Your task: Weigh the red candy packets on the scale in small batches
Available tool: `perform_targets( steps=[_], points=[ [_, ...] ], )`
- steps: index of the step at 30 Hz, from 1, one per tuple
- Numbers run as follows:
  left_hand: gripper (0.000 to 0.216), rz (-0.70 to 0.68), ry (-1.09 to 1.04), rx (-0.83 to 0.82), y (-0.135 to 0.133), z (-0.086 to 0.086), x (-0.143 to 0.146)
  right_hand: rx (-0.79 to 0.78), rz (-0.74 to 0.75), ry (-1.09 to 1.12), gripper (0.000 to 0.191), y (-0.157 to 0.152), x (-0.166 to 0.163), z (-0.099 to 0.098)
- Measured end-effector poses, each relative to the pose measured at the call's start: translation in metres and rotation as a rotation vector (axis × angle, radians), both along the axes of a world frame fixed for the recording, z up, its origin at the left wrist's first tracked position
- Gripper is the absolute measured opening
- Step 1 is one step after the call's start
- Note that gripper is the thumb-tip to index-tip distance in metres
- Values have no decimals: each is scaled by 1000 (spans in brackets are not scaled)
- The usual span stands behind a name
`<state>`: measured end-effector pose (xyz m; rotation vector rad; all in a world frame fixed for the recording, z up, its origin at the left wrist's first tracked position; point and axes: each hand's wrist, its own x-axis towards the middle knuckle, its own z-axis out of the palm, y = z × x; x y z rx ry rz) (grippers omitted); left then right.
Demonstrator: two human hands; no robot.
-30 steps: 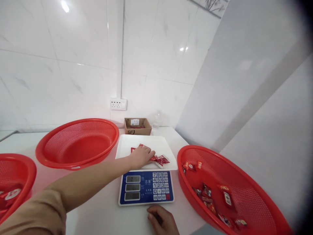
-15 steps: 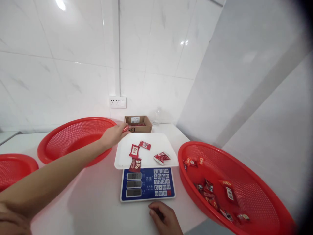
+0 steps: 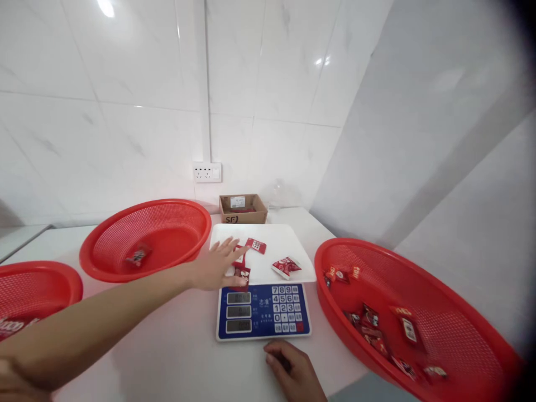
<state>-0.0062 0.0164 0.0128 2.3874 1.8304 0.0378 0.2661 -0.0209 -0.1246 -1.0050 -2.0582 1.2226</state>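
My left hand (image 3: 215,265) hovers over the left side of the white scale pan (image 3: 259,273), fingers spread and holding nothing. Under its fingers are two small red packets, one of them a dark red packet (image 3: 242,274) near the thumb, partly covered. A third red packet (image 3: 255,245) lies just beyond the fingertips, and a red and white packet (image 3: 287,267) sits at the pan's right. In front of the scale's blue keypad panel (image 3: 263,312), my right hand (image 3: 293,365) rests on the table, fingers curled in, with nothing seen in it.
A red basket (image 3: 94,257) at the left holds one blurred packet (image 3: 139,255). Another red basket (image 3: 71,279) is at the far left edge. The right red basket (image 3: 452,301) holds several packets. Behind the scale, a cardboard box (image 3: 247,216) stands near the wall.
My left hand has released its red packet and moved from the pan's far left corner to the packets on it. A packet now lies in the left basket. The view shifted slightly.
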Motion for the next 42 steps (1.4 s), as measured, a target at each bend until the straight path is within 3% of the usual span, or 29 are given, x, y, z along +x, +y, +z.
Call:
perform_targets(
  steps=[6,13,18,27,33,38,42],
  points=[
    [90,-67,-50,34,47,-18,38,28,-34,23,24,-1,-1,-5],
    [64,-34,-74,188,76,-17,65,47,-51,27,20,-3,-3,3],
    [38,39,-103,181,81,-16,62,35,-26,-10,19,-2,-2,8],
    [27,246,-295,266,76,-16,34,13,-26,4,16,-4,-2,7],
    [20,419,-407,395,57,16,-10,8,-22,9,17,-4,-2,11],
    [22,564,-358,477,31,49,-60,19,-17,15,16,-3,-1,10],
    [23,619,-286,479,12,58,-89,2,-20,23,16,-4,-2,11]
  ],
)
